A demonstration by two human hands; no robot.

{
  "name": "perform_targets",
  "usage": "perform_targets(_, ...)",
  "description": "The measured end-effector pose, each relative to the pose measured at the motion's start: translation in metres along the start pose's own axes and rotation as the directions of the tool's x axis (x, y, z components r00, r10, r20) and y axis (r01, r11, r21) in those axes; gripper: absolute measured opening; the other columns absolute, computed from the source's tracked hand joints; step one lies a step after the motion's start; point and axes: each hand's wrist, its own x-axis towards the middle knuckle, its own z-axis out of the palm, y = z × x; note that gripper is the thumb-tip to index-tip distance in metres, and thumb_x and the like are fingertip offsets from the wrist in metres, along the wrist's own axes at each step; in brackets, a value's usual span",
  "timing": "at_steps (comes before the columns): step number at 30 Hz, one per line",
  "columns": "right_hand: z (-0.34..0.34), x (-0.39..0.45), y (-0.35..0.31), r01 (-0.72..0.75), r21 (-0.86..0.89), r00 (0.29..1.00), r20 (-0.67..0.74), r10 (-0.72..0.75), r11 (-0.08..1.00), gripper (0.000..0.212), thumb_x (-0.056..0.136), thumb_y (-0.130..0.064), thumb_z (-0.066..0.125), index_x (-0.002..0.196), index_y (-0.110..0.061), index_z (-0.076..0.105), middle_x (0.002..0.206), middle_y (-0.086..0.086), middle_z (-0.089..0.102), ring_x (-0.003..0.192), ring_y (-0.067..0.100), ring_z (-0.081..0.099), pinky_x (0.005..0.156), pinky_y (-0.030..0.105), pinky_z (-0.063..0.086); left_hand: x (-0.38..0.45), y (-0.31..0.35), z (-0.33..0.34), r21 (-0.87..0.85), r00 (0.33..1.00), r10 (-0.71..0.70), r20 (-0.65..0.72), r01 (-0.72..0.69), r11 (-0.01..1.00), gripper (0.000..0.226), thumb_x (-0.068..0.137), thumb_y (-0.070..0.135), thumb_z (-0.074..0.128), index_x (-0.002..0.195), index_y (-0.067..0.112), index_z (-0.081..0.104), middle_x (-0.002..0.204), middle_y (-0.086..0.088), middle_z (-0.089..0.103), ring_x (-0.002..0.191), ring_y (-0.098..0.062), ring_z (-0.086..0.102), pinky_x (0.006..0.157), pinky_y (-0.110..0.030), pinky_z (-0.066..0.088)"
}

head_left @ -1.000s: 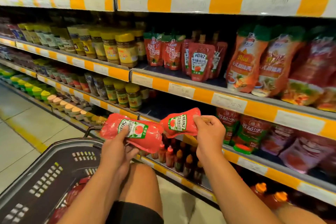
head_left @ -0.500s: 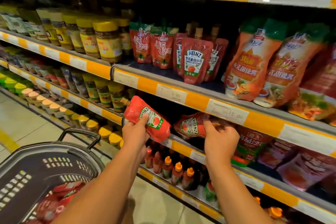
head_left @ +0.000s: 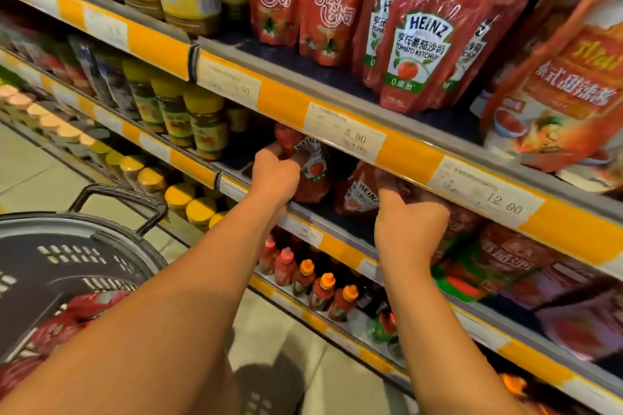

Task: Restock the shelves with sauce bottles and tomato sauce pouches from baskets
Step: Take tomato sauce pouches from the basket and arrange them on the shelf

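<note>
1. Basket (head_left: 67,246): dark plastic, placed below and left of the left hand; red pouches are seen inside.
2. Left hand (head_left: 274,175): fingers curled round an upright Heinz pouch (head_left: 312,175) on the middle shelf (head_left: 303,216).
3. Right hand (head_left: 409,222): fingers clamped on a second Heinz pouch (head_left: 359,195), held leaning on the same shelf, just right of the first.

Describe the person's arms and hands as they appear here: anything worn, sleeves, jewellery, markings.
Both forearms are bare up to the frame edge, with no sleeve in view. The left hand and the right hand wear no gloves. No watch, bracelet or ring shows on either wrist or on the visible fingers. No markings are visible.
</note>
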Motion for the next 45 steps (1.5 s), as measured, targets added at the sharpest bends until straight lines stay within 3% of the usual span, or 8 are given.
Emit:
perform_targets(3, 0.014, 0.007, 0.006, 0.025, 0.034, 0.999, 0.030, -0.026, 0.999, 0.042, 0.090, -0.026, 0.080, 0.060, -0.019, 0.052, 0.040, -0.020, 0.045, 0.040, 0.003, 0.042, 0.051, 0.028, 0.039, 0.007, -0.003, 0.004, 0.010, 0.995, 0.028, 0.098, -0.029, 1.000, 0.018, 0.095, 0.024, 0.076, 0.111, 0.023, 0.066, 0.094, 0.015, 0.068, 0.080, 0.004, 0.061, 0.060, -0.010, 0.048)
perform_targets(5, 0.022, 0.012, 0.013, 0.074, 0.073, 0.997, 0.002, -0.074, 0.995, 0.018, 0.086, -0.026, 0.084, 0.098, -0.024, 0.071, 0.088, -0.030, 0.071, 0.083, -0.006, 0.066, 0.086, 0.019, 0.053, 0.009, -0.004, 0.007, 0.024, 0.987, 0.035, 0.158, -0.039, 0.999, 0.015, 0.094, 0.024, 0.078, 0.105, 0.026, 0.069, 0.095, 0.015, 0.070, 0.082, 0.005, 0.062, 0.064, -0.012, 0.050)
perform_targets(9, 0.038, 0.015, 0.025, 0.118, -0.072, 0.993, 0.017, -0.117, 0.990, 0.041, 0.084, -0.026, 0.086, 0.120, -0.020, 0.067, 0.125, -0.002, 0.071, 0.115, 0.021, 0.067, 0.105, 0.044, 0.051, 0.013, -0.005, 0.007, 0.112, 0.967, 0.078, 0.241, -0.108, 0.988, 0.031, 0.089, 0.024, 0.082, 0.117, 0.019, 0.072, 0.109, 0.002, 0.076, 0.099, -0.014, 0.072, 0.089, -0.036, 0.060)
perform_targets(16, 0.050, 0.017, 0.031, 0.039, -0.138, 0.999, 0.041, -0.033, 0.990, 0.072, 0.084, -0.036, 0.085, 0.145, -0.014, 0.054, 0.146, 0.005, 0.057, 0.135, 0.026, 0.053, 0.114, 0.047, 0.044, 0.026, -0.018, -0.004, 0.335, 0.950, 0.053, 0.309, -0.161, 0.928, 0.068, 0.075, 0.012, 0.089, 0.136, 0.018, 0.061, 0.122, -0.003, 0.071, 0.106, -0.021, 0.070, 0.092, -0.041, 0.060)
perform_targets(26, 0.035, 0.016, 0.038, 0.037, -0.194, 0.998, 0.060, -0.026, 0.980, 0.057, 0.087, -0.015, 0.083, 0.137, -0.014, 0.056, 0.116, -0.005, 0.062, 0.108, 0.016, 0.061, 0.099, 0.035, 0.051, 0.037, -0.026, -0.006, 0.318, 0.972, 0.039, 0.231, -0.114, 0.941, 0.070, 0.069, 0.033, 0.092, 0.133, 0.022, 0.066, 0.127, 0.000, 0.072, 0.112, -0.022, 0.070, 0.096, -0.041, 0.059)
perform_targets(34, 0.023, 0.010, 0.049, 0.055, -0.308, 0.985, 0.175, -0.001, 0.950, 0.066, 0.097, -0.019, 0.071, 0.155, -0.014, 0.040, 0.151, 0.008, 0.051, 0.139, 0.028, 0.048, 0.106, 0.032, 0.041, 0.030, -0.029, -0.004, 0.254, 0.970, 0.074, 0.230, -0.133, 0.958, 0.064, 0.070, 0.033, 0.096, 0.127, 0.020, 0.068, 0.123, 0.003, 0.073, 0.107, -0.019, 0.070, 0.094, -0.043, 0.059)
perform_targets(41, 0.018, 0.002, 0.059, 0.092, -0.384, 0.986, 0.164, -0.030, 0.919, 0.068, 0.098, -0.019, 0.067, 0.157, -0.021, 0.032, 0.107, 0.007, 0.057, 0.093, 0.019, 0.050, 0.071, 0.026, 0.042, 0.022, -0.030, -0.001, 0.183, 0.956, 0.089, 0.279, -0.144, 0.972, 0.046, 0.080, 0.020, 0.090, 0.122, 0.014, 0.071, 0.121, -0.002, 0.074, 0.110, -0.018, 0.070, 0.097, -0.043, 0.058)
perform_targets(45, 0.010, -0.004, 0.048, 0.119, -0.403, 0.984, 0.168, -0.054, 0.907, 0.069, 0.100, -0.010, 0.062, 0.159, -0.018, 0.029, 0.125, 0.000, 0.053, 0.110, 0.016, 0.050, 0.092, 0.029, 0.043, 0.026, -0.035, 0.000, 0.187, 0.936, 0.097, 0.338, -0.168, 0.968, 0.049, 0.081, 0.022, 0.089, 0.126, 0.015, 0.071, 0.129, -0.004, 0.071, 0.122, -0.022, 0.064, 0.104, -0.048, 0.054)
